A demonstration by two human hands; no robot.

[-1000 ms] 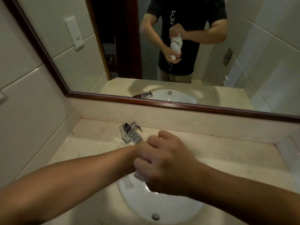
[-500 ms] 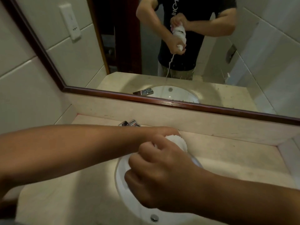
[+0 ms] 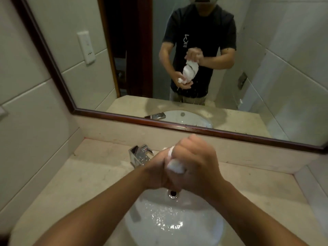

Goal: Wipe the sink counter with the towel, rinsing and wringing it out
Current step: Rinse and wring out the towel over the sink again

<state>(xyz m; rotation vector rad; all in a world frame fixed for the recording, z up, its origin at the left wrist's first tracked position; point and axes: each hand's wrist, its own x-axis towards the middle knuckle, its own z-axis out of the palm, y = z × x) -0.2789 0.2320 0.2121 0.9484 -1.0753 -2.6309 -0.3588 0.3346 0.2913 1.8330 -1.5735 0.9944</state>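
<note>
Wringing the twisted white cloth towel [image 3: 174, 166] above the wet white oval sink basin [image 3: 175, 226], you have your left hand [image 3: 157, 172] and right hand [image 3: 197, 162] clenched around it, so, judging by this, the beige stone counter [image 3: 85, 181] awaits wiping.

Dim, soft, wide-angle edge distortion

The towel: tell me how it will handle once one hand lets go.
The towel is twisted into a tight rope between the left hand and right hand, so it is soft and would probably untwist and hang limp. Water glistens in the sink below, so it is likely wet, heavy for its size, and prone to drip.
</note>
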